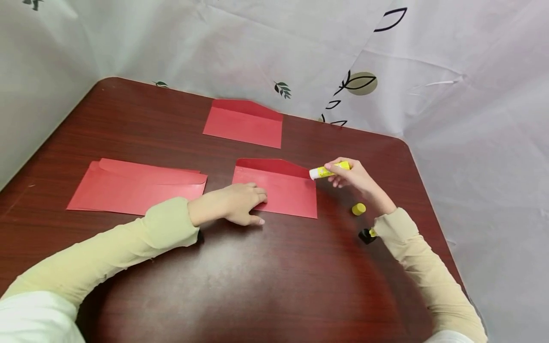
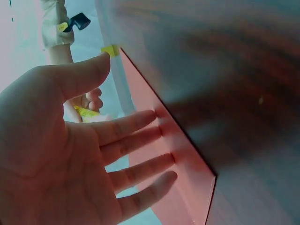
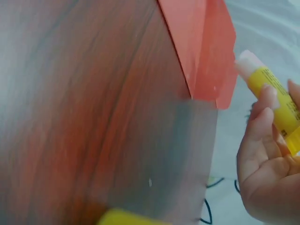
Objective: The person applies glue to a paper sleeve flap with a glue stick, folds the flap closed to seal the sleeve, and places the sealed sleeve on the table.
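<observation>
A red envelope (image 1: 287,193) lies on the table with its flap opened away from me. My left hand (image 1: 240,202) rests on its left part, the fingers fairly straight and spread; in the left wrist view the fingertips (image 2: 165,160) touch the paper. My right hand (image 1: 353,176) pinches a yellow glue stick (image 1: 330,170) between thumb and fingers. Its white end points left, at the right end of the flap; whether it touches the paper I cannot tell. The right wrist view shows the glue stick (image 3: 274,93) uncapped and tilted.
Another red envelope (image 1: 244,125), flap opened, lies at the back. Several red envelopes (image 1: 137,188) are stacked on the left. A yellow cap (image 1: 358,209) stands by my right wrist, near a small black object (image 1: 367,236). A white patterned cloth (image 1: 257,47) hangs behind the table (image 1: 257,286).
</observation>
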### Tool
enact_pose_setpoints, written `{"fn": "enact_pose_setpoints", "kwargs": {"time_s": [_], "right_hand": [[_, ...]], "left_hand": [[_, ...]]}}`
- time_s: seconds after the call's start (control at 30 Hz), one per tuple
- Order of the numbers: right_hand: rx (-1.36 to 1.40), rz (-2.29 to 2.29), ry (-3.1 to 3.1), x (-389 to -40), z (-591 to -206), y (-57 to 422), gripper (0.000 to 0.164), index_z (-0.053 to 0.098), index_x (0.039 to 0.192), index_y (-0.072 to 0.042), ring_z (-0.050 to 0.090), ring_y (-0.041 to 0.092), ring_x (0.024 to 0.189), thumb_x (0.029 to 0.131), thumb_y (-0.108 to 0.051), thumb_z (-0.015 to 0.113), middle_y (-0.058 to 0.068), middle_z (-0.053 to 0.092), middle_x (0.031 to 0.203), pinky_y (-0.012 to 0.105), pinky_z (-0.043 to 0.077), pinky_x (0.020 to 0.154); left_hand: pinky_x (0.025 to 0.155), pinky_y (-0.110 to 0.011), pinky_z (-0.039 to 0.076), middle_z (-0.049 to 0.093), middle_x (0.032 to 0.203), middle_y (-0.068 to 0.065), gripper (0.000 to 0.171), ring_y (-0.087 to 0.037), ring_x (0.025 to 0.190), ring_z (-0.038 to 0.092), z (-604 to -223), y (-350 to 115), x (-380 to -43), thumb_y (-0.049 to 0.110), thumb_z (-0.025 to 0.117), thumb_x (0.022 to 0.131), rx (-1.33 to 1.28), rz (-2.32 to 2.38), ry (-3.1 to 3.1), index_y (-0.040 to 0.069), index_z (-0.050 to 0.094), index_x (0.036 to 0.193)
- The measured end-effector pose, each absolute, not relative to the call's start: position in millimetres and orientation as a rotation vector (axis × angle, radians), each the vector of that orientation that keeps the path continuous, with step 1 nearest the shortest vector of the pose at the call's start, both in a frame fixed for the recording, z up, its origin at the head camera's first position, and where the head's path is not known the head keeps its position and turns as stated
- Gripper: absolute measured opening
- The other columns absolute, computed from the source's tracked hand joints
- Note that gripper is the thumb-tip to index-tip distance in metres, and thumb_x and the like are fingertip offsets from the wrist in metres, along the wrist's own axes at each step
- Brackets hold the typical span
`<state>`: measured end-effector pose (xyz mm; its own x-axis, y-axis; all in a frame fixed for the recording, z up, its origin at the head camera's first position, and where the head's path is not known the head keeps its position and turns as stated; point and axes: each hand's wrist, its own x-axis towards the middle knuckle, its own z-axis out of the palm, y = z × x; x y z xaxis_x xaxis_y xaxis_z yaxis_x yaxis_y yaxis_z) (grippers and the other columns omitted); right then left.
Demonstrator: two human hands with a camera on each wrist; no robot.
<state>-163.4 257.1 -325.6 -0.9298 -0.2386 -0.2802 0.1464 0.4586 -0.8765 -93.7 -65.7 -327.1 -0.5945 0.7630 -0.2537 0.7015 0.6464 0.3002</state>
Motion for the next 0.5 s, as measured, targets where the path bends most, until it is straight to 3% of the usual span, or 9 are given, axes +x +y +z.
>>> {"fn": "enact_pose_setpoints", "kwargs": {"time_s": [0.2,0.37,0.5], "right_hand": [[-0.001,-1.772,2.129,-169,-326,235,0.007,0.065,0.099,-0.019,0.061,0.007,0.058,0.093,-0.023,0.062,-0.003,0.069,0.071,0.018,0.050,0.056],[0.034,-1.975,1.912,-177,-324,211,0.005,0.059,0.100,-0.015,0.063,0.008,0.060,0.096,-0.015,0.056,-0.001,0.069,0.072,0.017,0.052,0.058],[0.012,-2.034,1.843,-185,-325,191,0.005,0.054,0.099,-0.013,0.066,0.008,0.063,0.096,-0.010,0.055,-0.002,0.071,0.074,0.017,0.054,0.062]], "left_hand": [[0.106,-0.040,0.040,0.059,0.132,-0.007,0.050,-0.026,0.124,0.050,-329,-68,-115,0.035,0.063,0.091,1.209,0.308,2.445,0.007,0.056,0.132],[0.091,-0.041,0.049,0.067,0.114,-0.002,0.037,-0.020,0.108,0.057,-332,-68,-136,0.027,0.070,0.087,1.186,0.419,2.573,0.015,0.066,0.123],[0.085,-0.042,0.049,0.063,0.111,-0.009,0.041,-0.025,0.105,0.052,-335,-67,-151,0.024,0.075,0.081,1.034,0.532,2.819,0.010,0.066,0.119]]}}
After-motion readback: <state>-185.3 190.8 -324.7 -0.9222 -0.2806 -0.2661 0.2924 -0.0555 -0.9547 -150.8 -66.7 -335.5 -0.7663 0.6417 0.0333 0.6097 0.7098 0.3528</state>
